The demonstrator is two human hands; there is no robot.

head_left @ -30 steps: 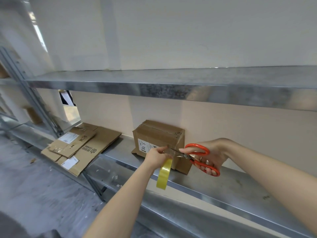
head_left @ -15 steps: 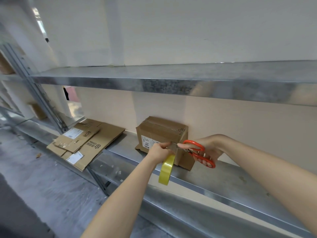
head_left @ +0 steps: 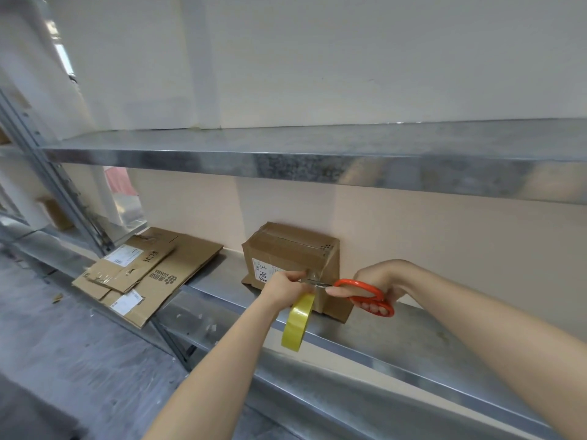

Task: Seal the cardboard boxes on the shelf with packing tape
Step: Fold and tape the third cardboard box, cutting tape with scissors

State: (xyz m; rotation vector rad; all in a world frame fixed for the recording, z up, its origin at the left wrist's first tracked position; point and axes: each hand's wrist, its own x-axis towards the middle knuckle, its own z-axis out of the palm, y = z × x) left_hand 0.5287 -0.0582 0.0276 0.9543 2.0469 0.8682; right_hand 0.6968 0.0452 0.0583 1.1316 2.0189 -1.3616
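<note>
A small brown cardboard box [head_left: 287, 249] with a white label stands on the metal shelf [head_left: 397, 331] against the wall. Clear tape runs over its top and down its front corner. My left hand [head_left: 286, 289] grips a yellow tape roll [head_left: 297, 323] that hangs below it, just in front of the box. My right hand [head_left: 379, 285] holds orange-handled scissors [head_left: 362, 292]. Their blades point left and meet the stretched tape between my left hand and the box.
Several flattened cardboard boxes [head_left: 149, 274] lie on the shelf to the left, overhanging its front edge. An upper metal shelf [head_left: 317, 154] runs overhead. A slanted steel upright [head_left: 60, 182] stands at the left. Grey floor lies below left.
The scissors' handles have drawn together and the blades have closed in on the tape at the box's front corner. Both hands sit slightly lower and closer to the box.
</note>
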